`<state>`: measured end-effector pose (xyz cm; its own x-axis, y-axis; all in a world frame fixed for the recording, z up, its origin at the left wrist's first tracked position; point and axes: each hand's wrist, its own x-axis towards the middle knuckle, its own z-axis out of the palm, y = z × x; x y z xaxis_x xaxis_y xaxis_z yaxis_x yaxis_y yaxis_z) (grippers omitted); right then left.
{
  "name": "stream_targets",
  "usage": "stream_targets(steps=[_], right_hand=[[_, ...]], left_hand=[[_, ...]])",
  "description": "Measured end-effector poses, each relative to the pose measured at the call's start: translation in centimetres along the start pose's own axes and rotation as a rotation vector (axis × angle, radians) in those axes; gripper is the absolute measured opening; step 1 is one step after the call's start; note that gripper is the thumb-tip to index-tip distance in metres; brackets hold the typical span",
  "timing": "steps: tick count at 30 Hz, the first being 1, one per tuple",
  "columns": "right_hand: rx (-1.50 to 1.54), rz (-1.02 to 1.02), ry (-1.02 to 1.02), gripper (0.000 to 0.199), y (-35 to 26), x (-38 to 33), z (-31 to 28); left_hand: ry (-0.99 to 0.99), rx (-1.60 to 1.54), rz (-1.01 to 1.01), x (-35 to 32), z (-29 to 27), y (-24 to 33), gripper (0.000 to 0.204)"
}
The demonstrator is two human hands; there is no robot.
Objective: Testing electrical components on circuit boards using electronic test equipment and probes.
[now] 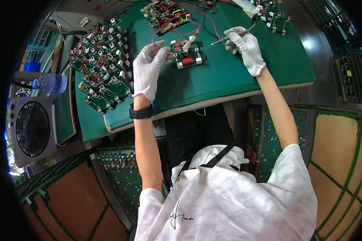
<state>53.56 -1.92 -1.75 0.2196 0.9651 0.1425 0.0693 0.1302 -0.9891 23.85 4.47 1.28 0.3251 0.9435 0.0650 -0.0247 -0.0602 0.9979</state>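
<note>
Right hand [245, 46]: white-gloved, fingers closed round a pen-shaped tool [218, 41], well apart from the left hand.
Left hand [151, 66]: gloved too, fingers bent and parted just beside the small board [195, 59]; from where I stand I can't tell whether they touch it or pinch the pink wire near them.
Tool's line: its long axis runs crosswise out of the right hand, the bare tip pointing toward the left hand and a little toward the wearer, clear of the small board.
Small board's lie: between the hands, nearly square, slightly turned, its red block [188, 61] on the wearer's side.
Tabletop [229, 78]: green, under both hands, with a pale front edge.
Room: a grey fan [32, 128] and a clear bottle [55, 83] out past the left hand; a dark rack of boards [352, 76] well off beyond the right.
Count: two gloves, one tool, one small board, one larger board [159, 18] beyond the hands, one fan, one bottle; the heap of green boards [104, 60] left of the left hand overlaps too much to number.
</note>
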Motion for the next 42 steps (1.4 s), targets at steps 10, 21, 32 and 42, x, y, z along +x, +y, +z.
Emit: stream_targets(steps=[10,21,32,42], right_hand=[[-0.090,-0.027,0.000,0.029,1.0,-0.7,0.2],[-0.121,-0.030,-0.023,0.028,1.2,-0.3,0.0],[-0.128,-0.069,-0.060,0.034,1.6,-0.1,0.3],[-0.273,-0.192,-0.063,0.028,2.5,1.1,2.9]], left_hand=[[0.065,0.033,-0.021,0.1,0.1,-2.0,0.036],[0.067,0.121,-0.014,0.9,0.6,-2.4,0.038],[0.095,0.661,0.356,1.1,0.9,-2.3,0.022],[0.093,0.500,0.104,0.5,0.2,-4.7,0.032]])
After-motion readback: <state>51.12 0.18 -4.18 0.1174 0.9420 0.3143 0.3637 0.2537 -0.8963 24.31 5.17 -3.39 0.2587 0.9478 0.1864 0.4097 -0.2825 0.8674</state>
